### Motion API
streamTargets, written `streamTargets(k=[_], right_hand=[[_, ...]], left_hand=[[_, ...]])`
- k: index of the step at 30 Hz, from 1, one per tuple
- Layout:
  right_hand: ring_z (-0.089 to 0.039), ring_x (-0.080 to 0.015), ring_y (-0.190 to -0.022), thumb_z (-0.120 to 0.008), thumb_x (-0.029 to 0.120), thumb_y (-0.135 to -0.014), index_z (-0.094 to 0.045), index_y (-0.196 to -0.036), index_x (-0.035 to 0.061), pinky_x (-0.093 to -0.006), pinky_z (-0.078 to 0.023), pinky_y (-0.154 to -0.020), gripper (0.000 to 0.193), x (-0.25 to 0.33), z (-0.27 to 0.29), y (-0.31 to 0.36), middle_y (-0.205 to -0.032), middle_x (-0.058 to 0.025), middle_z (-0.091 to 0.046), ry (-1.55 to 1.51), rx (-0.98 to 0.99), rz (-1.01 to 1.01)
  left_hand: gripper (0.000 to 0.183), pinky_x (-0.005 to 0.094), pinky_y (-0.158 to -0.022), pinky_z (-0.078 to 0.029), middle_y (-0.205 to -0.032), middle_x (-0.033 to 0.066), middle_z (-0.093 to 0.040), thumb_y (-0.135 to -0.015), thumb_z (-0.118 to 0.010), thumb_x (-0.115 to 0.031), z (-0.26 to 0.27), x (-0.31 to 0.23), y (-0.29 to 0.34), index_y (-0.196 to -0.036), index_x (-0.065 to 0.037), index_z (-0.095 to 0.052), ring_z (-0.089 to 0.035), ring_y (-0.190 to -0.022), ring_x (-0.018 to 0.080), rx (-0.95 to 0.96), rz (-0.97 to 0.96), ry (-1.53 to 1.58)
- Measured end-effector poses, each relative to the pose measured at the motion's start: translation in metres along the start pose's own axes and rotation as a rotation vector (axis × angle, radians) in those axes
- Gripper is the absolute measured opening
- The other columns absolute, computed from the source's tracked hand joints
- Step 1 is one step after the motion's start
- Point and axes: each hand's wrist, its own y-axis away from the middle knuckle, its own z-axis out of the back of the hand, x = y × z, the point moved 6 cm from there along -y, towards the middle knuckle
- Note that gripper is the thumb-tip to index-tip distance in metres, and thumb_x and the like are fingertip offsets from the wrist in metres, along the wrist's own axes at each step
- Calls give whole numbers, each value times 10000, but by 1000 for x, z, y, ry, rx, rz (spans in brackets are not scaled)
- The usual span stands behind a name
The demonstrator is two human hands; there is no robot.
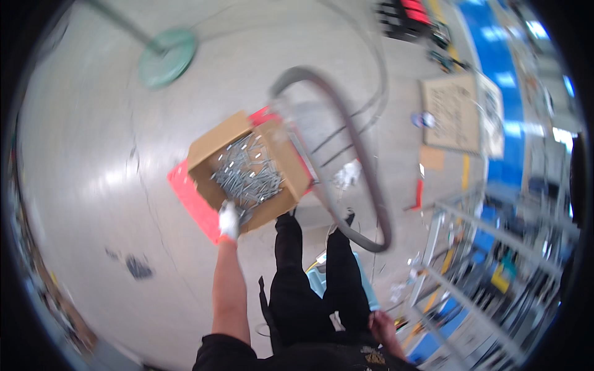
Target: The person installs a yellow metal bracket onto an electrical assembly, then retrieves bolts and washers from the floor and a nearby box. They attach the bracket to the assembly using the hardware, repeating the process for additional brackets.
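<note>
Head view showed the person standing over a cardboard box [247, 170] of loose silver screws [246, 173], open flaps upward. The box sat on a red tray [193, 201] on the grey floor [93, 154], just ahead of the person's feet; the tray edge showed to the box's left and behind it.

Left hand [228, 220], in a white glove, was extended down to the box's near edge. It appeared closed on the box's near wall or flap, though blur prevented a firm reading of the fingers. The arm was held straight, judged to steady or shift the box.

Right hand [383, 326] hung bare by the right thigh, well behind the box. Fingers looked loosely curled; whether it held anything could not be determined.

A grey hose [359, 154] arched from behind the box, past its right side, to a loop near the feet, and looked to be clear of the box.

Packages and signs: a flat cardboard sheet [451, 114], tan, rectangular, with dark handwriting, lay well to the right of the box. A small tan square piece [431, 157] lay just below it. A round green base [166, 57] with a pole stood far behind and left of the box. Metal racking [495, 247] stood to the far right.
</note>
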Motion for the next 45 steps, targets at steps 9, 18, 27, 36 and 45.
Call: streamTargets(k=[9, 18, 27, 36, 45], right_hand=[[-669, -174, -856, -584, 81, -982, -610, -1176, -14, -288, -549, -764, 218, 98, -33, 33, -1056, -125, -683, -420, 330, 245], [-667, -158, -865, -577, 32, -969, -624, -1175, -25, -276, -550, -768, 219, 105, 147, 54, -1049, -112, -681, -714, 321, 441], [-645, -141, -811, -592, 56, -968, -628, -1154, -31, -268, -543, -719, 208, 92, 337, 50, -992, -93, -669, -851, 165, 508], [-644, -152, -768, -604, 66, -964, -633, -1127, -45, -278, -550, -688, 199, 140, 438, 22, -937, -107, -668, -1027, 140, 549], [-656, -152, -810, -618, 62, -954, -654, -1109, -11, -273, -550, -735, 175, 158, 586, 32, -976, -94, -682, -1308, -230, 616]], left_hand=[[113, 385, -585, -529, -702, 53, -588, -972, -582, -194, -12, 3, 240, -1018, -92, -562, -588, -584, 204, 456, 2, -239], [124, 389, -674, -599, -856, 79, -670, -937, -586, -46, -212, 135, 451, -1057, -32, -616, -678, -757, 205, 873, -89, -791], [233, 292, -534, -548, -798, 100, -644, -1018, -540, -212, -398, 265, 652, -1104, 5, -549, -665, -687, 214, 1092, -76, -669], [308, 231, -428, -382, -722, 59, -582, -1015, -539, -376, -520, 387, 709, -1084, -77, -566, -509, -517, 125, 1072, -97, -1120], [223, 239, -482, -450, -833, 73, -644, -987, -593, -215, -654, 592, 755, -1131, -46, -597, -594, -604, 138, 1240, 27, -1474]])
